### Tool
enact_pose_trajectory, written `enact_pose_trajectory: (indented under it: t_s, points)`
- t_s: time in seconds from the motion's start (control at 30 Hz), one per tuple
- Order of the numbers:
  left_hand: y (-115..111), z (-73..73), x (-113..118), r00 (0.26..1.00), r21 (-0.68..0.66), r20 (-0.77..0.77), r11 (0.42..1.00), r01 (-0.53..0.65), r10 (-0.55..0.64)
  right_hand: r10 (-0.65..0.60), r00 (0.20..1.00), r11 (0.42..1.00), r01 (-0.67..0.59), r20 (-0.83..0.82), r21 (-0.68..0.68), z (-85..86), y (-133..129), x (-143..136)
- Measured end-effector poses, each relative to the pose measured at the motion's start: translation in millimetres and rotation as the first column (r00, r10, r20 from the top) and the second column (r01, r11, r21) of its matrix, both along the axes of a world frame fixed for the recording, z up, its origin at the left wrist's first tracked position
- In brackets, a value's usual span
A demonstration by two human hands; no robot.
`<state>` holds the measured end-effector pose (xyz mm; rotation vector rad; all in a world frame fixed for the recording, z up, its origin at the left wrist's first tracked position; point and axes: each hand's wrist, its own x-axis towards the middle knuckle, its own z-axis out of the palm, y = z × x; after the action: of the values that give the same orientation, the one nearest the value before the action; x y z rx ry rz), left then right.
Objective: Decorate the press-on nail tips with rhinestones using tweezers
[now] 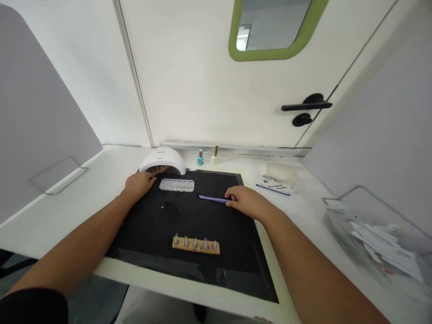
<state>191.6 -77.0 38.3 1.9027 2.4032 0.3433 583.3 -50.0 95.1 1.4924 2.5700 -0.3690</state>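
My left hand [137, 185] rests at the front left corner of the white nail lamp [162, 157], fingers apart and partly hidden; whether it touches the lamp I cannot tell. In my right hand [245, 200] is a slim pair of purple tweezers [213, 198], pinched at one end and pointing left over the black mat [148, 229]. Between the hands, near the lamp, lies a clear compartment case [177, 185] with small pieces inside. Closer to me, a tan strip [195, 245] carries several nail tips [195, 242] standing in a row.
Blue [200, 158] and pale yellow [215, 157] polish bottles stand behind the mat. An alcohol pads box [274, 185] is beyond my right hand. A clear bin [374, 243] with white packets sits at the right. A tiny piece [162, 207] lies on the mat.
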Motion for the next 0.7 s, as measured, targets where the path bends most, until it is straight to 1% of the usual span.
enact_pose_trajectory:
  t_s: [0.3, 0.4, 0.47, 0.53, 0.63, 0.7]
  points:
    - [8.7, -6.1, 2.6, 1.0, -0.019, -0.005, 1.0, 0.015, -0.015, -0.013, 1.0, 1.0, 0.014, 0.007, -0.008, 3.1, -2.4, -1.4]
    - [5.7, -3.2, 4.9, 1.0, 0.005, 0.002, 1.0, 0.03, -0.03, -0.012, 1.0, 1.0, 0.012, 0.005, -0.008, 4.4, -3.6, -1.4]
    - [-0.9, 3.5, 4.9, 0.999, 0.049, 0.007, 0.998, 0.042, -0.043, -0.012, 1.0, 1.0, 0.012, 0.002, -0.009, 5.9, -4.5, -1.3]
    - [-8.6, 14.7, 2.5, 0.999, 0.118, 0.011, 0.992, 0.05, -0.051, -0.015, 1.0, 1.0, 0.015, -0.001, -0.012, 7.9, -5.8, -1.3]
    - [-13.2, 38.5, -5.2, 0.998, 0.242, 0.02, 0.969, 0.055, -0.062, -0.02, 1.0, 1.0, 0.02, -0.006, -0.013, 10.3, -7.9, -1.3]
    - [-6.4, 55.7, -11.1, 0.996, 0.313, 0.027, 0.947, 0.073, -0.085, -0.02, 1.0, 1.0, 0.02, -0.008, -0.012, 10.3, -8.3, -1.1]
